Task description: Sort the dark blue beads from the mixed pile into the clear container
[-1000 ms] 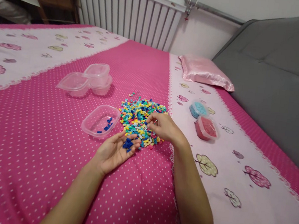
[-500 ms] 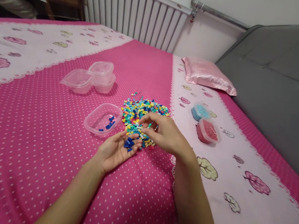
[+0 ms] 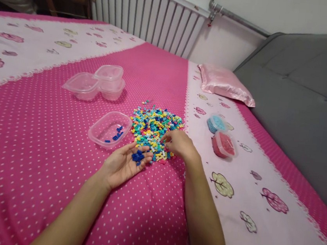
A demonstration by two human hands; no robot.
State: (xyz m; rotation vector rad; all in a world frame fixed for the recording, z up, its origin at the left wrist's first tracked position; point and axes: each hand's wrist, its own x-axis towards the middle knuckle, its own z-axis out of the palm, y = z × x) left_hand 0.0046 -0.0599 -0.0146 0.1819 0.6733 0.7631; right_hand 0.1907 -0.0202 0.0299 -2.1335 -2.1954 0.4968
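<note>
A heap of small mixed-colour bricks (image 3: 153,125) lies on the pink dotted bedspread (image 3: 31,143). My left hand (image 3: 125,163) rests palm up just in front of the heap, cupping a little cluster of dark blue bricks (image 3: 137,156). My right hand (image 3: 178,144) is on the heap's near right edge, fingers curled and pinched among the bricks; what they hold is too small to name. A clear plastic tub (image 3: 109,129) with a few dark blue bricks in it stands left of the heap.
Empty clear tubs (image 3: 97,83) sit stacked at the back left. A tub of light blue bricks (image 3: 215,123) and a tub of red bricks (image 3: 223,144) stand to the right. A pink pillow (image 3: 223,84), grey headboard (image 3: 302,95) and radiator (image 3: 146,14) lie behind.
My right hand has shifted back from near my left palm to the heap's near right edge and closed its fingers there. The left hand stays cupped with its blue bricks.
</note>
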